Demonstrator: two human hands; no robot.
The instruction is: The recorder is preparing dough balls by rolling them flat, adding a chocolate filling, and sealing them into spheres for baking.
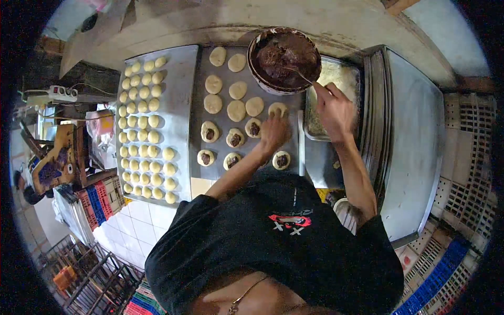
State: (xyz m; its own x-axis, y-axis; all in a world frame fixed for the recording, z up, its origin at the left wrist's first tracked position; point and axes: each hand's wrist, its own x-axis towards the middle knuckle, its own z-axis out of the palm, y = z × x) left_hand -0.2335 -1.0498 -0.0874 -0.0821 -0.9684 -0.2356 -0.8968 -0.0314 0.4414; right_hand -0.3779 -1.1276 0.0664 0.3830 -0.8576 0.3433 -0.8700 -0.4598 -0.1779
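My right hand [337, 111] is closed round the thin handle of a spoon [298, 70]. The spoon's other end is sunk in dark brown paste, which looks like chocolate filling [281, 55], inside a round bucket [256, 73]. Over the metal sheet [220, 126], my left hand [275, 132] rests its spread fingertips on a flattened dough disc [278, 107], partly covering it. Several plain dough discs [236, 111] lie beyond and to the left. Nearer to me, several discs carry a dollop of brown paste, among them one filled disc [281, 160] close to my body.
On the left, a metal tray [181, 94] holds rows of small dough balls [143, 106]. A rectangular pan [320, 135] with pale crumbly contents sits under my right hand. Stacked trays [409, 136] stand at the right. Plastic crates [97, 202] and a power strip [63, 93] are farther left.
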